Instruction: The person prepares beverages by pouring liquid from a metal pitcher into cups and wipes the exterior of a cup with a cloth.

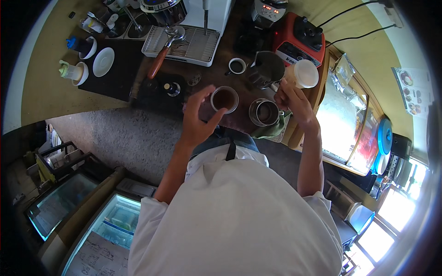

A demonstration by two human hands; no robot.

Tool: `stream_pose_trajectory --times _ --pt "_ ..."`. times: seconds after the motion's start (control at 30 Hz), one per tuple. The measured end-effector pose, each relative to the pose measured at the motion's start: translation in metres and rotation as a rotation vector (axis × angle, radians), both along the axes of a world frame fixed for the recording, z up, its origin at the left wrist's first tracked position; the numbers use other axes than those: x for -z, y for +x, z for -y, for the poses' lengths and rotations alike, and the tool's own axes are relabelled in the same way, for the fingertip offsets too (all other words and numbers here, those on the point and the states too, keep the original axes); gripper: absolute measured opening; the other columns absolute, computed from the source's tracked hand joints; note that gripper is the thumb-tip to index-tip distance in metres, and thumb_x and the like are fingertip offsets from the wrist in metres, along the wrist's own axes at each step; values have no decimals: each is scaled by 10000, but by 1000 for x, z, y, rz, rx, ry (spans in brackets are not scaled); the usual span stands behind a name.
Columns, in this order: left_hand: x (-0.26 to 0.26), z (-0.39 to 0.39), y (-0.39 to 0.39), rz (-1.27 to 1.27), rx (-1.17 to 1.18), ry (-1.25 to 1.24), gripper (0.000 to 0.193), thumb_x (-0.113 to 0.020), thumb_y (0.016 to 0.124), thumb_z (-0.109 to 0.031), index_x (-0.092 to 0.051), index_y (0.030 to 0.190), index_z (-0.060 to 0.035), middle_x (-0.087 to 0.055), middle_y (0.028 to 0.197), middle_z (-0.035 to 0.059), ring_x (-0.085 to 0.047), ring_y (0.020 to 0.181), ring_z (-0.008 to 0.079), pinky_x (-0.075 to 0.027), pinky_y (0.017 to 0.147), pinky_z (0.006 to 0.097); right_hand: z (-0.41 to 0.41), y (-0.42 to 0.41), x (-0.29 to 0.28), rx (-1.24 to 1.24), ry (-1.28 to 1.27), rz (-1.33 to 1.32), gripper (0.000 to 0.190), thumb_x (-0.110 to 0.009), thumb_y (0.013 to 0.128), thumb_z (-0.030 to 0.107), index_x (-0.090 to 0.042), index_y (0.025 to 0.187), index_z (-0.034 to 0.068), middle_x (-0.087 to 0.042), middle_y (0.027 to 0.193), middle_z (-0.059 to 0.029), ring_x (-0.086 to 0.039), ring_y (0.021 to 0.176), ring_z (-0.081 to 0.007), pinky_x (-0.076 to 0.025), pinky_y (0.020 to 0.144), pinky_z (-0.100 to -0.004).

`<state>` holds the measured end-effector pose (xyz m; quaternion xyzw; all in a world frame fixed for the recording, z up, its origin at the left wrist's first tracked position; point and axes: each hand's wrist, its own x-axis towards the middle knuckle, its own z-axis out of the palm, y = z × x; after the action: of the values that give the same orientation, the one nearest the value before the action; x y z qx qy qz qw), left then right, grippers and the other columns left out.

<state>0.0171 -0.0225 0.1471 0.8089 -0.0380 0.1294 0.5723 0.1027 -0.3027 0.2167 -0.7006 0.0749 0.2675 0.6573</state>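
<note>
A cup of brown liquid (224, 100) stands on the dark counter. My left hand (197, 126) curves beside it, thumb and index finger apart, with the thumb tip overlapping the near rim. The hand does not appear closed around the cup. My right hand (292, 100) is closed at the handle of a dark, shiny pitcher (264, 67), its spout towards the upper left; the fingers partly hide the handle. Between the hands sits a shiny, metallic-looking cup (264, 112). Beyond them is a small white cup (237, 65) of dark liquid.
An espresso machine drip tray (193, 45) holds a wooden-handled portafilter (162, 57). A red appliance (300, 41) and a pale-topped container (306, 74) stand right. A green cloth (272, 127) lies at the counter edge. Leftward are a tamper (171, 89) and a white saucer (103, 62).
</note>
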Motion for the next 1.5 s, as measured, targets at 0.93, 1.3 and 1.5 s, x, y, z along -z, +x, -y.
stream_pose_trajectory --times 0.93,1.3,1.5 --pt "-24 46 139 118 336 448 1033 -915 658 -414 -405 1508 -123 -679 1153 69 -549 1097 324 -343 1037 497 58 -65 24 392 -219 183 333 -481 1092 329 -593 1237 52 -417 678 35 -373 617 -55 -332 573 -250" --pt "29 80 137 -8 150 874 981 -836 681 -564 -465 1466 -109 -560 1232 125 -470 1162 356 -323 951 572 69 -121 105 559 -108 29 318 -515 1080 364 -611 1183 79 -433 727 53 -391 647 -33 -335 571 -209" --pt "34 98 141 -174 169 992 937 -781 726 -639 -494 1450 -117 -541 1276 165 -467 1215 414 -308 990 684 68 -127 110 543 -94 5 330 -507 1082 374 -608 1174 74 -434 732 51 -393 653 -38 -341 577 -213"
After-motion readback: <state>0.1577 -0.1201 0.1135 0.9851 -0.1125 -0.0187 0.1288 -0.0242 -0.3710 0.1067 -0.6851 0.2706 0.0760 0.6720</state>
